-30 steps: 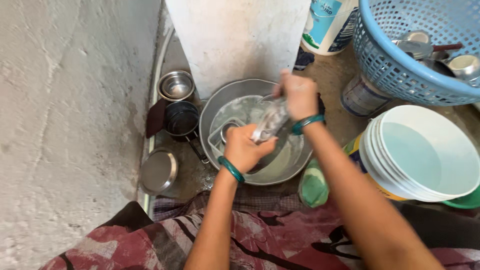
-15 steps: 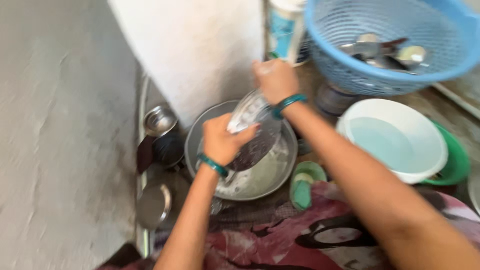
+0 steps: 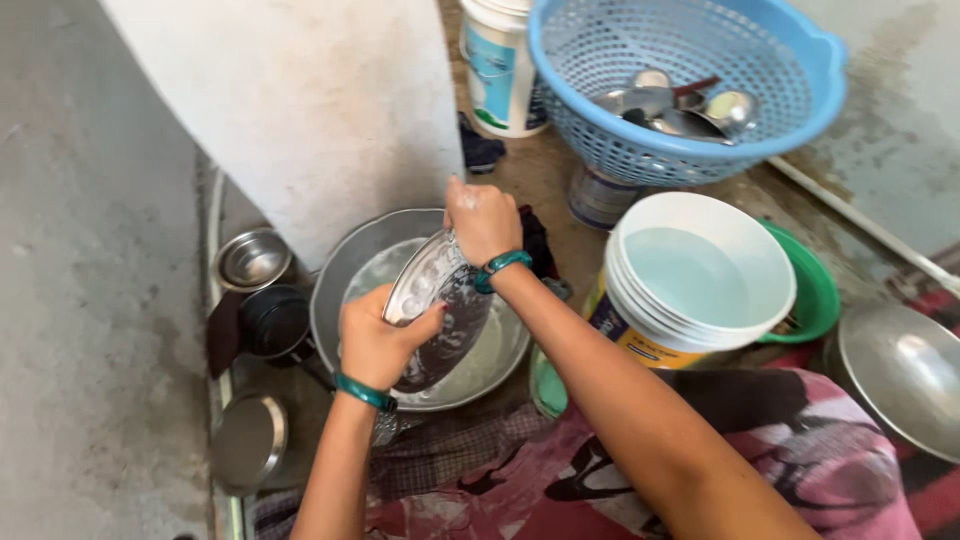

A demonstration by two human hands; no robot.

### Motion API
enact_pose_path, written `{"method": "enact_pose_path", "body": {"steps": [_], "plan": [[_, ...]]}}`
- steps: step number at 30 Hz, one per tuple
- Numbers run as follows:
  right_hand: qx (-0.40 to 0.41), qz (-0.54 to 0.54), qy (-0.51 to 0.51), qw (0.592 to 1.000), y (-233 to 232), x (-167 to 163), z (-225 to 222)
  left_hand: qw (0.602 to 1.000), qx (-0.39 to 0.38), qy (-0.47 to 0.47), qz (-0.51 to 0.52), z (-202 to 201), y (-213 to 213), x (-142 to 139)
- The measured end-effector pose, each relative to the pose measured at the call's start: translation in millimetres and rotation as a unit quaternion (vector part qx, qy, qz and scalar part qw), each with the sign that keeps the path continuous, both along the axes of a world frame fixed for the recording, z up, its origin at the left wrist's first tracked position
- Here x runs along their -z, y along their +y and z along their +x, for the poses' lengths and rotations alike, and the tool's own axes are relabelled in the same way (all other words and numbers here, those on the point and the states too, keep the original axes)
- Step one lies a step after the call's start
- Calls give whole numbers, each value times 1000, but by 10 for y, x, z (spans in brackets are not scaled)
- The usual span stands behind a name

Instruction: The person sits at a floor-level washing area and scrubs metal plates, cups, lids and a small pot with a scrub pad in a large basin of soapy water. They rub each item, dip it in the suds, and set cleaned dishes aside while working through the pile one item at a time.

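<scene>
Head view: one blue basket [image 3: 690, 100], one white bucket [image 3: 700, 270], one steel basin [image 3: 350, 270], one steel plate [image 3: 440, 310] tilted on edge over the basin. Left hand [image 3: 375, 345] fingers clench its lower rim, thumb on the face; right hand [image 3: 482, 218] fingers grasp its upper edge. Two small steel bowls [image 3: 252, 258] sit left.

The left hand [image 3: 378, 345] is covering part of the steel plate [image 3: 435, 320]. The plate is hiding the middle of the big basin [image 3: 345, 275]. The picture's right edge is cutting off a steel bowl [image 3: 905, 375]. The basket [image 3: 690, 85] is hiding half of its spoons [image 3: 700, 105].
</scene>
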State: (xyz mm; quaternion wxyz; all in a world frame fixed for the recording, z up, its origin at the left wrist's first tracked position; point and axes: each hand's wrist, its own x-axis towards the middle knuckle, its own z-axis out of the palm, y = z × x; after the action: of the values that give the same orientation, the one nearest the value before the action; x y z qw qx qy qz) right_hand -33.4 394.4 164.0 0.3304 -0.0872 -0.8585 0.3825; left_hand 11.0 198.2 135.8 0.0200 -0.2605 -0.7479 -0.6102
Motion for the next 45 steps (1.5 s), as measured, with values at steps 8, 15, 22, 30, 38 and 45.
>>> {"method": "enact_pose_path", "body": {"steps": [8,15,22,30,38,45], "plan": [[-50,98,74,991,-341,-297,144,999,24,-33,36,-54,73,-9],[-76,138,81,984,-602,-117,109,998,30,-25,43,-108,-121,25],[41,-43,18,998,-292,-38,-191,983,-42,-92,150,-108,-250,174],[-90,133,106,981,-1236,435,193,859,-243,-218,395,-481,-328,280],[-142,4,39,989,-747,178,-103,866,-219,-202,401,-373,-195,405],[14,5,66,998,-638,244,-163,843,-361,-265,299,-646,-435,711]]}}
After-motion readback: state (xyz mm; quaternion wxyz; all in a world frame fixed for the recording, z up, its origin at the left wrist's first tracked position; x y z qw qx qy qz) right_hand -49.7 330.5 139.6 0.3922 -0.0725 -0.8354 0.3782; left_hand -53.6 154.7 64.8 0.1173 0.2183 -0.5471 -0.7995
